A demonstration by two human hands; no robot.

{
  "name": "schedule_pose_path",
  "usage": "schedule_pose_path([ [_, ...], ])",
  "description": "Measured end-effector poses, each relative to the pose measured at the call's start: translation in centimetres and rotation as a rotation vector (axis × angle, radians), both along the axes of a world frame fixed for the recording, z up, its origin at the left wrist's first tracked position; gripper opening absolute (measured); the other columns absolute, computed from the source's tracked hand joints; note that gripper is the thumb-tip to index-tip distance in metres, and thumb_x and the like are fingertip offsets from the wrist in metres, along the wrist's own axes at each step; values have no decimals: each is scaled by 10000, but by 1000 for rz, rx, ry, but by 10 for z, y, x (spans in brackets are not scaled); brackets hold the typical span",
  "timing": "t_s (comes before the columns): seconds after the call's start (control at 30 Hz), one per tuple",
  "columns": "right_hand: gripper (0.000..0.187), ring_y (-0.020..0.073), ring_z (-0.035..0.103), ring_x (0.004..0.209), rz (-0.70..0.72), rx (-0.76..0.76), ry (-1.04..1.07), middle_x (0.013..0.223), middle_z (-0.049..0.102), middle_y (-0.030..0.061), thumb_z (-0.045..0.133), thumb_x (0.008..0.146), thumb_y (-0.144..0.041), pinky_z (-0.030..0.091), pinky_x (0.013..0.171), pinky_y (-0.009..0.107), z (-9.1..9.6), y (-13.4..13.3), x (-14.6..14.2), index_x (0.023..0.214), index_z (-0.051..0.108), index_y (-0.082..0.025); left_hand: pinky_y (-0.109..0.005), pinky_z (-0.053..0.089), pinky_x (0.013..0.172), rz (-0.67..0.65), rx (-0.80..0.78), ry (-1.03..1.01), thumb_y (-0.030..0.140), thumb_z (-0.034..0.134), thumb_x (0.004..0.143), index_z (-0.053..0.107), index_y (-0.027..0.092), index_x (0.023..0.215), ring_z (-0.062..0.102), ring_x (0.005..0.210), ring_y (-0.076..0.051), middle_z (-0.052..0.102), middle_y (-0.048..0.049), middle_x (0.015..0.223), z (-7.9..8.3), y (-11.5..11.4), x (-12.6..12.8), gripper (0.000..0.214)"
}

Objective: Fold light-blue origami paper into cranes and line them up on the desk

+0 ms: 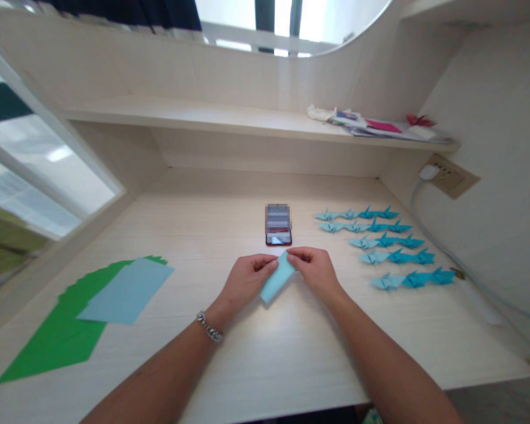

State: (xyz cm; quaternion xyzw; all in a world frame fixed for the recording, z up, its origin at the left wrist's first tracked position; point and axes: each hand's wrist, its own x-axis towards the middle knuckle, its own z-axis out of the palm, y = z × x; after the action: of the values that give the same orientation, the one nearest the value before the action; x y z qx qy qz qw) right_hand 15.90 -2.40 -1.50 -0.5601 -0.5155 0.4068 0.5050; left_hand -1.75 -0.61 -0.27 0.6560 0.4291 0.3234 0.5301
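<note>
A folded light blue paper [276,279] lies slantwise on the pale wooden desk [265,353] at its middle. My left hand [246,280] pinches the paper's left edge near the top, fingers closed on it. My right hand [314,268] pinches its upper right corner, fingers also closed. A metal bracelet circles my left wrist. Just beyond the hands lies a phone [278,225] with its screen up.
Several blue origami cranes [386,247] stand in rows at the right. A light blue sheet [126,291] lies on a stack of green paper [62,333] at the left. A shelf [256,121] above holds papers [380,126]. A wall socket [446,175] with a cable sits at the right.
</note>
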Motion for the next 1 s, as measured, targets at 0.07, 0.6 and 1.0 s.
schedule_pose_path([
  [0.07,222,203,678,782,2,0,-3,870,732,70,667,702,-255,529,741,329,0,0,0,899,720,-167,-277,484,641,-1,14,10,339,549,813,703,156,986,631,748,-178,720,-81,869,0,0,0,295],
  [0.6,224,200,675,773,-1,22,-6,863,732,69,671,699,-252,527,737,327,0,0,-1,901,720,-171,-292,470,718,42,210,121,333,508,839,700,220,1018,634,807,-194,720,-48,936,1,-5,0,285],
  [1.0,217,199,674,761,-15,23,-26,850,732,66,668,699,-251,531,730,328,-1,-1,-3,895,720,-173,-286,464,686,69,229,134,322,526,825,705,215,988,631,793,-195,720,-58,927,3,-7,0,265],
])
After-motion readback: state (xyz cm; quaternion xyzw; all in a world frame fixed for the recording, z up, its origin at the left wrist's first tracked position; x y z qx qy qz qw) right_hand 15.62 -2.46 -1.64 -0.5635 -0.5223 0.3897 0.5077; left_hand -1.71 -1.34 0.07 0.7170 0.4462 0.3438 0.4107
